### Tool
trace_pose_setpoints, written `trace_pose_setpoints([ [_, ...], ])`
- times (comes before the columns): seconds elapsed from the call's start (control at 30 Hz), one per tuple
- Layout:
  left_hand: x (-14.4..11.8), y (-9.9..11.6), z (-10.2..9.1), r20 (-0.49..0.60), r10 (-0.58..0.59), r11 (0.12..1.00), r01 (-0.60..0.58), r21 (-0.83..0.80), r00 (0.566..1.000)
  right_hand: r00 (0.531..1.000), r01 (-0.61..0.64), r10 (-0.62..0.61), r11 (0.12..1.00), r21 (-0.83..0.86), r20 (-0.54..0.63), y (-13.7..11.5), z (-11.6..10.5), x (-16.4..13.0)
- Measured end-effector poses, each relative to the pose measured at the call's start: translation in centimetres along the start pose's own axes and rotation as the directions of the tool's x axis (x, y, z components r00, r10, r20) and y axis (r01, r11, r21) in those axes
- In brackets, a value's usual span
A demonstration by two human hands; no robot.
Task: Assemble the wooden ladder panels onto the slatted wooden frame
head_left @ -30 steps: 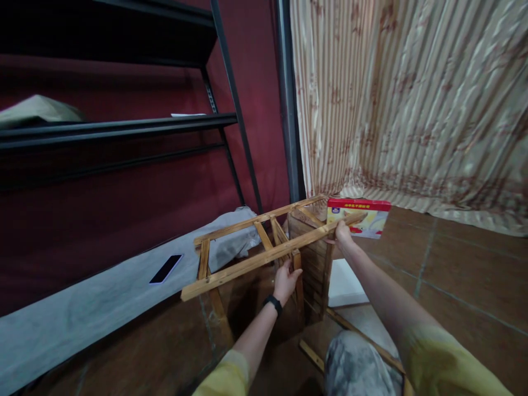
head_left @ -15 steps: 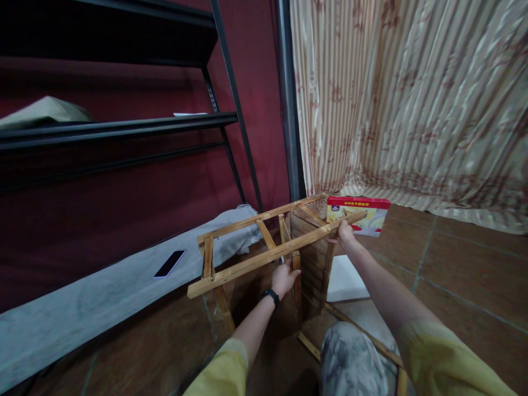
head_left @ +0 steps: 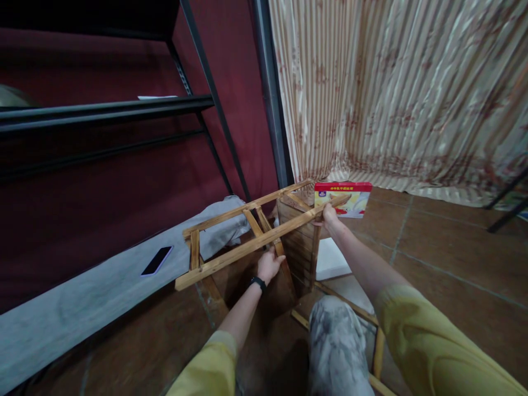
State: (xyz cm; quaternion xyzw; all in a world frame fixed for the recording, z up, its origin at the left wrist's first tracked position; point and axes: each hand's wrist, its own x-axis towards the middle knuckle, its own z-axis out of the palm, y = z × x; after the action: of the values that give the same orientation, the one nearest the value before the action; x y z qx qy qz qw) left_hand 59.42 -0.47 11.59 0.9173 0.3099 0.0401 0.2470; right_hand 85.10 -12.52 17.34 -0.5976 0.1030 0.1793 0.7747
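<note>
A wooden frame [head_left: 231, 250] of slats and rails lies tilted across the middle of the head view, raised off the tiled floor. My left hand [head_left: 270, 264] grips a short upright slat under its near rail; a dark band is on that wrist. My right hand [head_left: 329, 217] holds the far end of the near rail. A slatted wooden panel [head_left: 299, 247] stands below the frame between my hands. Right behind my right hand is a red and yellow box [head_left: 344, 198].
A phone [head_left: 155, 260] lies on grey cloth [head_left: 82, 308] along the dark red wall. A black metal shelf rack [head_left: 124, 107] stands on the left. A striped curtain [head_left: 391, 93] hangs at the back. A white board [head_left: 332, 258] and more wooden rails [head_left: 377, 352] lie by my knee.
The view has shifted, so everything sits slightly left and lower. My left hand has moved up the slat toward the near rail. My right hand keeps its hold on the rail end.
</note>
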Motion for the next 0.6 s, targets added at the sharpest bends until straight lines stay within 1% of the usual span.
trace_pose_setpoints([
  [0.13, 0.3, -0.3, -0.2, 0.0, 0.028, 0.999, -0.028, 0.017, 1.0, 1.0, -0.025, 0.025, 1.0, 0.004, -0.01, -0.1, 0.3, -0.1],
  [0.2, 0.7, 0.2, 0.0, -0.007, 0.028, 0.999, -0.028, 0.024, 1.0, 0.999, -0.028, 0.028, 1.0, 0.008, -0.018, -0.2, 0.5, -0.2],
  [0.3, 1.3, 1.3, 0.5, -0.031, -0.005, 0.999, 0.006, 0.033, 1.0, 0.999, -0.033, 0.033, 0.999, 0.011, -0.024, -0.4, 0.6, -0.3],
  [0.43, 1.9, 2.0, 1.0, -0.059, -0.04, 0.999, 0.041, 0.019, 0.997, 1.0, -0.028, 0.028, 0.999, 0.027, 0.003, -0.6, 0.4, -0.6],
  [0.6, 1.7, 1.8, 0.6, -0.04, -0.033, 0.999, 0.034, 0.016, 0.999, 0.999, -0.005, 0.003, 0.999, 0.043, 0.04, -0.4, -0.1, -1.0],
])
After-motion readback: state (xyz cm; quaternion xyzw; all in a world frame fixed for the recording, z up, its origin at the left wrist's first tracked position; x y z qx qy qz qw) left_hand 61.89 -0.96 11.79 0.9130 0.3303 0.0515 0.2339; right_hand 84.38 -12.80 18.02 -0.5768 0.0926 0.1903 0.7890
